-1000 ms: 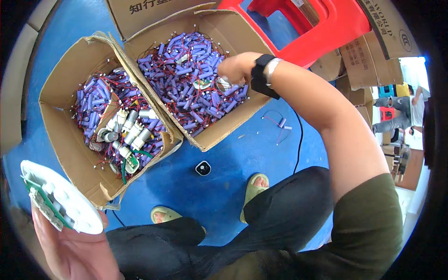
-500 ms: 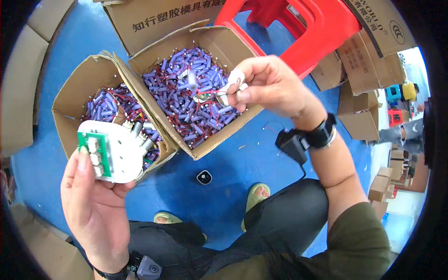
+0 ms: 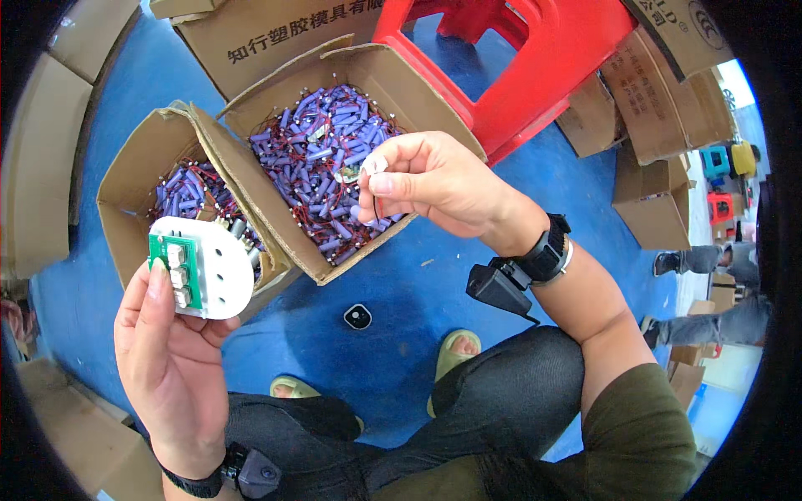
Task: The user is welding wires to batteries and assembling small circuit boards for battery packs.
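My left hand [image 3: 167, 359] grips a white plastic plate [image 3: 230, 284] with rounded edges and several holes. Fixed to the plate is a green circuit board [image 3: 193, 267] carrying a column of silvery-white blocks, with my thumb on the board's edge. Over the larger carton, my right hand [image 3: 447, 188] pinches a small white piece [image 3: 375, 164] between thumb and fingertips; its kind is hard to make out. A thin dark wire hangs below those fingers. Under them, the carton is heaped with purple cylindrical battery cells [image 3: 322, 200] with red and black wires.
The larger open carton [image 3: 434, 88] adjoins a second carton [image 3: 125, 179] holding purple cells and silvery cylinders. A red plastic stool [image 3: 535, 75] stands behind. A small black-and-white device [image 3: 357, 316] lies on the blue floor [image 3: 401, 288] near my feet. More cardboard boxes [image 3: 656, 200] stand right.
My right hand has moved left and slightly down with the white piece. The blurred purple cell and wires that hung by it no longer show there. The left hand tilts the plate slightly.
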`<state>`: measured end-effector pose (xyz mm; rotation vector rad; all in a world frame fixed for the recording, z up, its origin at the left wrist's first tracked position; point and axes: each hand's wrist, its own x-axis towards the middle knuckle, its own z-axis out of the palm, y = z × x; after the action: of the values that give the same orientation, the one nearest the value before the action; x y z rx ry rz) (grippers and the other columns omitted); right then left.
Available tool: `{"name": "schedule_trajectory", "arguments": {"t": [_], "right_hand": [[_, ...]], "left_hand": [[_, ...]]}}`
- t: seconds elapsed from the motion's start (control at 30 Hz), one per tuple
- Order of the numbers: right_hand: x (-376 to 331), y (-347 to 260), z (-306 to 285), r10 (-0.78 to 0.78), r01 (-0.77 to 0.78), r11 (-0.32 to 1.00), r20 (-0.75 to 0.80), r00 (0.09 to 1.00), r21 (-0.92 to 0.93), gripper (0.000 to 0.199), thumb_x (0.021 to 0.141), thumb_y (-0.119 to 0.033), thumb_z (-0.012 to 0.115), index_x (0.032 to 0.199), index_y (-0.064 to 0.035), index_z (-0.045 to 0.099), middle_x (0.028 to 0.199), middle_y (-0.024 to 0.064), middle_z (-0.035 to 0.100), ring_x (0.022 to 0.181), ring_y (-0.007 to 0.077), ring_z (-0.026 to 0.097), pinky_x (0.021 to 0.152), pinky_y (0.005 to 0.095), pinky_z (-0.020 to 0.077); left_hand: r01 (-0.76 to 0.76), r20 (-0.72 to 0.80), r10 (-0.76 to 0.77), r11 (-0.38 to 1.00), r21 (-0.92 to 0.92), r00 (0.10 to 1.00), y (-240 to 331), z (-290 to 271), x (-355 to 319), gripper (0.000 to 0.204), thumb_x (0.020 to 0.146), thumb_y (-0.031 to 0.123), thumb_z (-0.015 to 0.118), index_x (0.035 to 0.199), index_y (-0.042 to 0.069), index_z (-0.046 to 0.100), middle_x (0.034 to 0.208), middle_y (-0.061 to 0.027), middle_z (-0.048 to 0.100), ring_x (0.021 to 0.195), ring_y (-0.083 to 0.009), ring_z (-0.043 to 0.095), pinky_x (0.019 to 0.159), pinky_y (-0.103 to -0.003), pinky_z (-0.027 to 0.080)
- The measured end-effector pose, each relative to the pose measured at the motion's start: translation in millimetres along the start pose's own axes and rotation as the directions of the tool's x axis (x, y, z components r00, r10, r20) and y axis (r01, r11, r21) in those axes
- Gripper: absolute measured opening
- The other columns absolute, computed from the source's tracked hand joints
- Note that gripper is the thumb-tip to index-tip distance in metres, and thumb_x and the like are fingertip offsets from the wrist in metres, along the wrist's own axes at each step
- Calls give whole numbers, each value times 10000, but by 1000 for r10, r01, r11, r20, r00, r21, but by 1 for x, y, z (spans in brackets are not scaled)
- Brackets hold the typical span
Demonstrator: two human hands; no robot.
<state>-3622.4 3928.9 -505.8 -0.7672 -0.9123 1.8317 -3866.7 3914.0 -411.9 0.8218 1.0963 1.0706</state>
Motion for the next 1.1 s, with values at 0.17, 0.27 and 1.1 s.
{"name": "schedule_trajectory", "arguments": {"t": [0.17, 0.27, 1.1], "right_hand": [[-15, -4, -7, 9, -12, 999, -73, 997, -38, 92, 827, -126, 567, 878, -51, 554, 819, 72, 596, 747, 171, 601, 683, 269, 486], [-13, -4, -4, 5, -8, 999, -89, 996, -35, 96, 816, -142, 588, 851, -57, 559, 789, 55, 600, 712, 136, 592, 631, 230, 470], [-51, -139, 31, -429, 287, 796, -162, 889, -533, 118, 800, -66, 584, 904, -11, 575, 759, -15, 563, 684, 38, 497, 603, 195, 415]], "left_hand": [[36, 47, -34, 999, -32, 998, -15, 10, 9, 211, 875, 210, 472, 972, 31, 524, 856, -71, 621, 724, -128, 608, 607, -264, 496], [41, 81, -38, 999, -32, 996, -12, 10, 8, 208, 874, 205, 473, 972, 28, 523, 858, -73, 620, 725, -131, 608, 600, -266, 495], [162, 206, -146, 985, -58, 967, 2, 40, 28, 303, 872, 183, 467, 1118, 8, 496, 1008, -104, 563, 866, -179, 540, 699, -298, 442]]}}
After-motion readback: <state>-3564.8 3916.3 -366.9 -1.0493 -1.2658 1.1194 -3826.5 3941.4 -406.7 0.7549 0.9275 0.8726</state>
